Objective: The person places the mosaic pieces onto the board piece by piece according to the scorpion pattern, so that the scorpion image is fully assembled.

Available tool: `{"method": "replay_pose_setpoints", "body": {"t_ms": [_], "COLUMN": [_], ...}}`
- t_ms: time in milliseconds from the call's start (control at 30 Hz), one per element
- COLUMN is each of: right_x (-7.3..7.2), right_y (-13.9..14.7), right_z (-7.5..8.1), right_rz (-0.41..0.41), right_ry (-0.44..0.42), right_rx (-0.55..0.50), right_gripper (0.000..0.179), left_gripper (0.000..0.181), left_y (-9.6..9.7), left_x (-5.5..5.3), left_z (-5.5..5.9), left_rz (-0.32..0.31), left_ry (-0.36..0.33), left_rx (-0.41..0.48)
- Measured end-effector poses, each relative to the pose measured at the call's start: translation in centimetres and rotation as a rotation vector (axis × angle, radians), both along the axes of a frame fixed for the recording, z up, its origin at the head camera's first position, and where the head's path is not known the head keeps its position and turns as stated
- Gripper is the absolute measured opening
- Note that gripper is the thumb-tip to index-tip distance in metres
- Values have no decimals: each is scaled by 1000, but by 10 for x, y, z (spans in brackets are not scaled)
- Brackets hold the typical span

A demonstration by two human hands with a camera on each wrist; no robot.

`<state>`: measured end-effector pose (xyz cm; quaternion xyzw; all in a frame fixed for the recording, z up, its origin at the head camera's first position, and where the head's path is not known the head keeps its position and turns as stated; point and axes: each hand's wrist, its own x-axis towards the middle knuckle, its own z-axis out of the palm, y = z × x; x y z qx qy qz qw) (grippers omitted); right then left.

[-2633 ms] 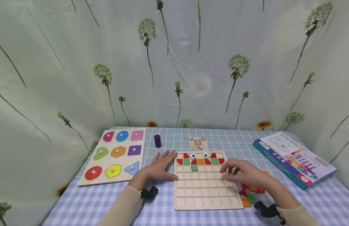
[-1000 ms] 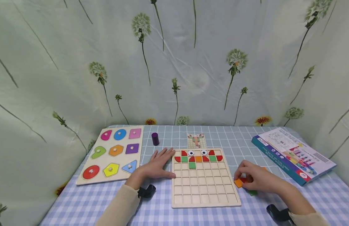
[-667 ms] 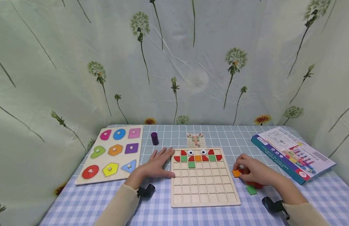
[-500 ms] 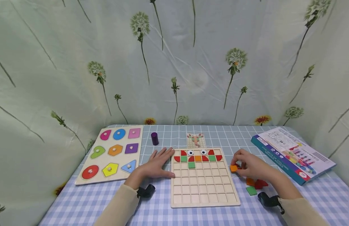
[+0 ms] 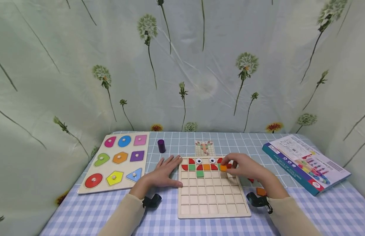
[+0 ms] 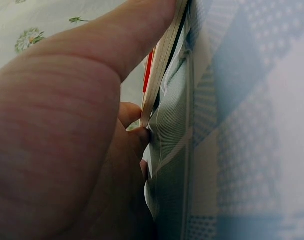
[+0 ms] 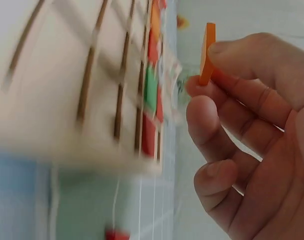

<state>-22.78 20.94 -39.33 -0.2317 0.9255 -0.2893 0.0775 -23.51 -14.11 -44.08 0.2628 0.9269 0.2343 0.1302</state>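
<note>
My right hand [image 5: 244, 165] pinches an orange square tile [image 7: 208, 54] between thumb and fingers, above the upper right of the wooden grid board [image 5: 210, 200]. Red, green and orange tiles and two eye tiles fill part of the board's top two rows. One green tile [image 5: 200, 173] sits alone in the third row. My left hand [image 5: 164, 175] lies with spread, straight fingers against the board's left edge; in the left wrist view its thumb [image 6: 136, 35] touches that edge. Behind the board is a small pattern card [image 5: 204, 148].
Loose tiles lie right of the board, partly hidden by my right arm; an orange one [image 5: 261, 191] shows. At left is a shape puzzle board [image 5: 104, 170] with knobbed pieces. A purple cylinder [image 5: 161, 146] stands behind my left hand. A flat box [image 5: 307, 164] lies at right.
My right hand went from the board to the loose tiles, picked up an orange square tile and carried it left over the board. My left hand has stayed at the board's edge.
</note>
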Motion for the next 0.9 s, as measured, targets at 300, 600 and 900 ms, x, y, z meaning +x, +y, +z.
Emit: {"method": "replay_pose_setpoints", "body": {"t_ms": [300,600,900], "right_x": [-4,-1,1], "right_y": [-31,-46,-54], "right_z": [-8,-25,-29], "right_rz": [25,13,2], "right_ry": [3,82,77], "right_rx": [-28,27,32], "right_gripper": [19,15,18], "left_gripper": [101,102,101], "left_y": [2,1,1], "left_x": [0,-1,-1], "left_z": [-1,-2,-1], "left_rz": [-1,6,1], "left_ry": [-1,2,0], "left_rx": [-5,-23,-9]}}
